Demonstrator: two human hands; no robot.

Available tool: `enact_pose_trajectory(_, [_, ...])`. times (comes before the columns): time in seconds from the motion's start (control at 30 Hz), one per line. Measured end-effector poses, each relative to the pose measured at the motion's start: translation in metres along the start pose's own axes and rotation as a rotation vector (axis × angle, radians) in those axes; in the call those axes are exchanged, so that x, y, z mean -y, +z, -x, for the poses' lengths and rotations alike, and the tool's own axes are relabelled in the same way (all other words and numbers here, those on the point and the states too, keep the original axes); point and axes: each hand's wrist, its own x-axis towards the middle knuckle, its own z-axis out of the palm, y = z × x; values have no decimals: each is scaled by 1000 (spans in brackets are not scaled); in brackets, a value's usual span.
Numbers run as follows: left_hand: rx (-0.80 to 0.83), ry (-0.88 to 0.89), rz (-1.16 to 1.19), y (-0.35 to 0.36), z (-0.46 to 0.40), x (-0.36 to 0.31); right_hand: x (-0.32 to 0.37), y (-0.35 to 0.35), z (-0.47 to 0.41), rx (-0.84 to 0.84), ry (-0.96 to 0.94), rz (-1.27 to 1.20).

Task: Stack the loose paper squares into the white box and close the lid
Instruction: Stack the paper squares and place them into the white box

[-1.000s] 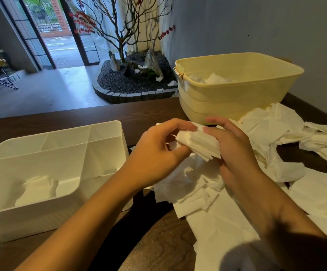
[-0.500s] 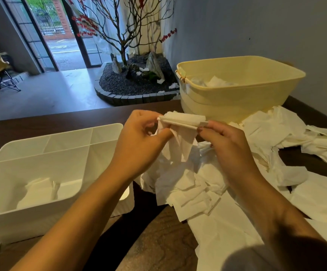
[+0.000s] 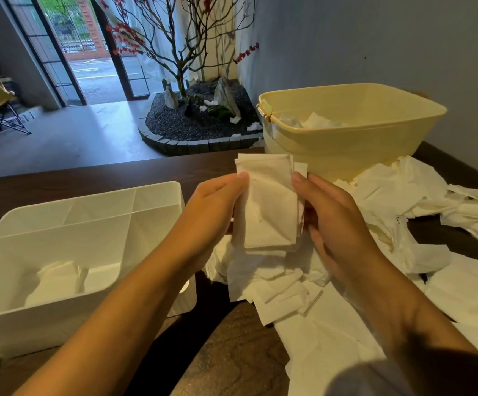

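Both hands grasp a small stack of paper squares (image 3: 269,207) above the table's middle — the left hand (image 3: 215,207) pinching its left edge, thumb on the front face, the right hand (image 3: 332,218) pinching the right edge the same way. Half a second earlier the stack lay flat and edge-on between the fingertips with one sheet hanging loose beneath; now it stands upright, its broad face toward the camera, and no sheet dangles. The bundle looks squared and gathered, which suggests it is nearly ready to go into the box.

The stack is white, thin and soft, several sheets deep, with a few corners stepping out at its top right and a faint diagonal crease across the front.

At 9 o'clock from the hands sits the white box (image 3: 157,187), open, with dividers along its far side and a few squares (image 3: 57,278) already on its floor. No lid can be made out for certain. From 3 to 6 o'clock, loose paper (image 3: 403,195) sprawls over the dark table (image 3: 203,167) — plenty left to stack. At 1 o'clock stands a yellow tub (image 3: 346,144) with more paper inside.
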Motion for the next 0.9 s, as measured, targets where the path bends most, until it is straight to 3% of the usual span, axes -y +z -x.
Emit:
enact_pose_trajectory(0.13, [-49,-96,2,1,-2,2,0,1,3,75,2,64])
enact_pose_trajectory(0.33, [-38,-40,-76,-2,-6,6,-5,-1,-5,-129,69,162])
enact_pose_trajectory(0.47, [-94,23,-65,5,-4,12,-9,3,-4,-215,101,-6])
enact_pose_trajectory(0.67, [94,2,-345,28,5,26,-18,17,5,-312,102,66])
enact_pose_trajectory(0.83, [18,138,-304,19,1,23,-8,13,7,-149,64,393])
enact_pose_trajectory(0.9, [66,124,-214,21,3,21,-7,11,7,-64,38,274])
